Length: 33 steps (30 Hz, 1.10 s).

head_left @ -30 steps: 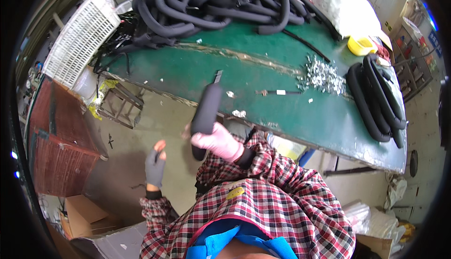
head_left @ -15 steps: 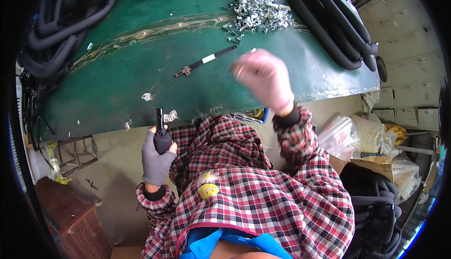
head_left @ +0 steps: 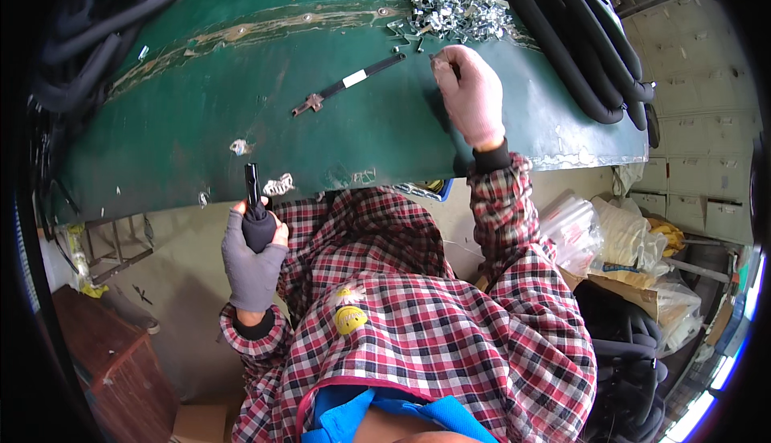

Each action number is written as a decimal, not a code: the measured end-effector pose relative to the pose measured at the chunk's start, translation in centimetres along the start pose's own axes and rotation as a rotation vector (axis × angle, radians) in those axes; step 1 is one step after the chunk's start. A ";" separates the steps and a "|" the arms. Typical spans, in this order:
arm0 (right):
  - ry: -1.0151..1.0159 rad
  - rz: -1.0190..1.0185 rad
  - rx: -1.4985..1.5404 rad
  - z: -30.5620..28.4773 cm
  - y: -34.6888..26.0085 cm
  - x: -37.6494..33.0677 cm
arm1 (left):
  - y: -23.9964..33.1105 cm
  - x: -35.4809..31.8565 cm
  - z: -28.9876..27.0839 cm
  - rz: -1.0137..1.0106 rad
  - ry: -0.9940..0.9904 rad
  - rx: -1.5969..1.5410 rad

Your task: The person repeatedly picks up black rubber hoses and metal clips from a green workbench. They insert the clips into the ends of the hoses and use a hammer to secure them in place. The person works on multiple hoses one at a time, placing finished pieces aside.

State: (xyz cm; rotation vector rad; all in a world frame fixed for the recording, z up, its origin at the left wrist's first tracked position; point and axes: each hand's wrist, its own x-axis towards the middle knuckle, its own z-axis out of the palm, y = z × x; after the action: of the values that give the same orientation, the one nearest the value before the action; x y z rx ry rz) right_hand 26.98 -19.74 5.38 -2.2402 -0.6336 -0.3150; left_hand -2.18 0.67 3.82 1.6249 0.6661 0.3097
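My left hand [head_left: 253, 262], in a grey fingerless glove, is closed around a black foam-covered tube [head_left: 259, 230]. The tube's bare, shiny black end points up at the table's near edge. Over the green table [head_left: 241, 114], my right hand [head_left: 472, 99] in a pale pink glove has its thumb and fingers pinched together; whatever is between the fingertips is too small to make out. Just beyond those fingertips lies a heap of small bent silver metal clips [head_left: 458, 5]. Left of the right hand, a flat black bar tool [head_left: 377, 67] with a white band and a rusty cross-shaped end rests on the table.
Bundles of black foam-covered tubes lie at the table's far left [head_left: 100, 57] and far right [head_left: 574, 41]. Scraps of whitish tape [head_left: 279, 184] stick near the front edge. Below right are plastic bags [head_left: 572, 230]; a brown wooden cabinet [head_left: 116, 355] stands at lower left.
My right hand has gone from a blurred sweep to a clear pinch, slightly right of where it was, near the clips. My left hand still grips the tube; the whole view has shifted slightly.
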 end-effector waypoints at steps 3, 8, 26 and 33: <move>-0.256 0.071 0.615 0.6 -3.1 -4.2 | 0.2 0.1 0.1 0.017 -0.005 -0.043; -0.297 -0.544 0.348 6.2 -7.8 -9.5 | 0.3 0.4 0.7 0.002 0.087 -0.006; -0.390 -0.204 0.770 6.2 -10.9 -11.9 | 0.2 0.7 -0.8 -0.009 0.090 -0.333; -0.874 0.102 0.979 7.2 -11.7 -12.0 | 0.4 0.5 -2.3 -0.004 -0.049 -0.354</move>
State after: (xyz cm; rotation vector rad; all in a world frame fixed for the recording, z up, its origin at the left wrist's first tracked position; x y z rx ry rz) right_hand 10.82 -11.77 2.87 -1.3447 -0.8498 0.9027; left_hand -2.97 2.85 4.47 1.2892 0.5423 0.3619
